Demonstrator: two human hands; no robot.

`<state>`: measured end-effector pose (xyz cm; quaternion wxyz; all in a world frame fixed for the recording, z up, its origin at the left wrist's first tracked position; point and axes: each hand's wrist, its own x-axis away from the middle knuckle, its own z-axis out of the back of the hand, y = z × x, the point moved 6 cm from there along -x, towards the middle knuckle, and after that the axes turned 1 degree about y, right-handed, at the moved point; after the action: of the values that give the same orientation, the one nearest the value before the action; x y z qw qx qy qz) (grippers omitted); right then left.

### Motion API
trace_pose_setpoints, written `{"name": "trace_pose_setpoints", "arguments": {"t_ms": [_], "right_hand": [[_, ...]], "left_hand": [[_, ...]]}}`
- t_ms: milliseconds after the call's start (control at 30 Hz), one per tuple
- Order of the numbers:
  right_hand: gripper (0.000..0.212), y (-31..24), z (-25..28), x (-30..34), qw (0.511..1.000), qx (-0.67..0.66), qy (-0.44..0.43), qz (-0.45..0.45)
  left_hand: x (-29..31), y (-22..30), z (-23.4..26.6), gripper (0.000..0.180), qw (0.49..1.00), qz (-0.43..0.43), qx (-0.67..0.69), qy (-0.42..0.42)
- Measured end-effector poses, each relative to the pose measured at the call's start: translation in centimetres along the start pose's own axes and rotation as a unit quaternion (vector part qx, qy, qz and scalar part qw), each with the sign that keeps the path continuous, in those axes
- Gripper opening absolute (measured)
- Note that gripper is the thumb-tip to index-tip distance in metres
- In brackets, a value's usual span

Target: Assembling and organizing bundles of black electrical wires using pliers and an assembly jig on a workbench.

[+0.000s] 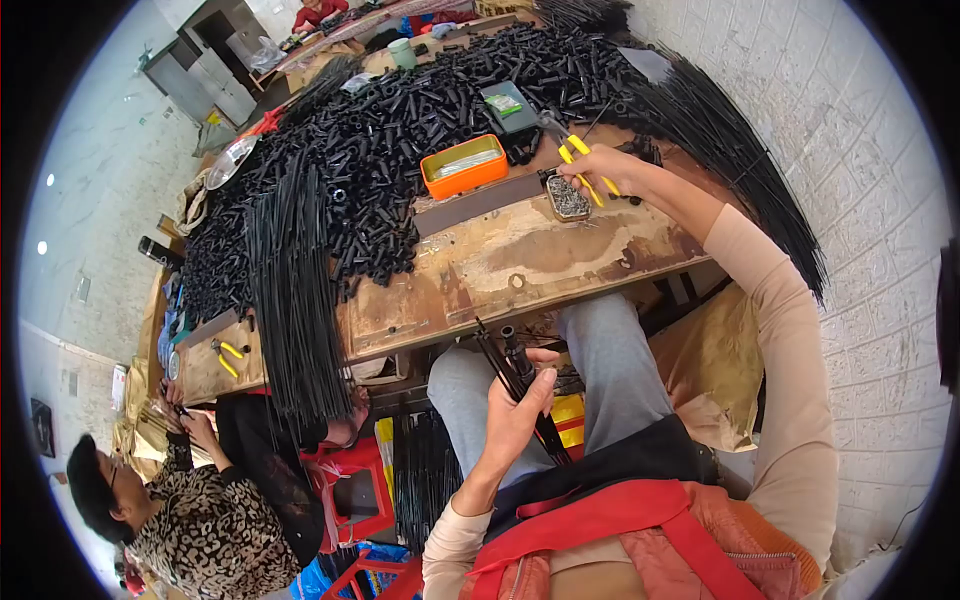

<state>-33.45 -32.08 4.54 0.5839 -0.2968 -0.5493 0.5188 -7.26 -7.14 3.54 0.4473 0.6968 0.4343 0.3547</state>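
Observation:
Above my lap, my left hand [520, 398] is closed around a bundle of thin black rods [494, 358] and a black tubular fitting [516, 350]. The rods run down past my wrist between my knees. Over the right side of the bench, my right hand [610, 172] is closed around yellow-handled pliers [577, 146], whose jaws point away from me. Its fingertips are beside a small open tin [570, 198] of tiny metal pieces. A small dark piece near the fingertips is too small to name.
A heap of black tubular parts [390, 140] covers the far bench. Long black rods [290, 290] hang over its front edge. An orange box [464, 168] holds thin silvery pieces. At left, a co-worker [215, 510] sits near other yellow-handled pliers [228, 357]. A white wall [870, 180] stands right.

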Motion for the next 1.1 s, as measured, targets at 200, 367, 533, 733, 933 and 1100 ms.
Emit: {"name": "trace_pose_setpoints", "arguments": {"t_ms": [200, 367, 533, 733, 933, 1100], "right_hand": [[0.013, 2.1, -7.2, 5.8, 0.920, -0.367, -0.137, -0.008], [0.019, 1.7, -16.5, 19.2, 0.927, -0.343, -0.139, 0.052], [0.021, 1.7, -20.7, 24.7, 0.957, -0.249, -0.079, 0.131], [0.027, 1.0, -21.6, 26.5, 0.931, -0.311, -0.096, 0.168], [0.027, 1.2, -20.9, 27.1, 0.925, -0.325, -0.095, 0.169], [0.027, 1.3, -20.6, 27.1, 0.930, -0.315, -0.093, 0.166]], "left_hand": [[2.8, 0.4, 1.1, 0.024, 0.999, -0.032, 0.028, -0.018], [3.2, 1.1, 0.8, 0.042, 0.993, -0.108, 0.030, -0.040], [3.9, 2.1, -0.3, 0.075, 0.984, -0.159, -0.009, -0.074], [5.3, 2.0, -0.9, 0.083, 0.987, -0.139, -0.054, -0.065], [5.2, 1.8, -1.6, 0.084, 0.988, -0.128, -0.059, -0.062], [4.9, 1.7, -1.6, 0.083, 0.987, -0.133, -0.055, -0.073]]}}
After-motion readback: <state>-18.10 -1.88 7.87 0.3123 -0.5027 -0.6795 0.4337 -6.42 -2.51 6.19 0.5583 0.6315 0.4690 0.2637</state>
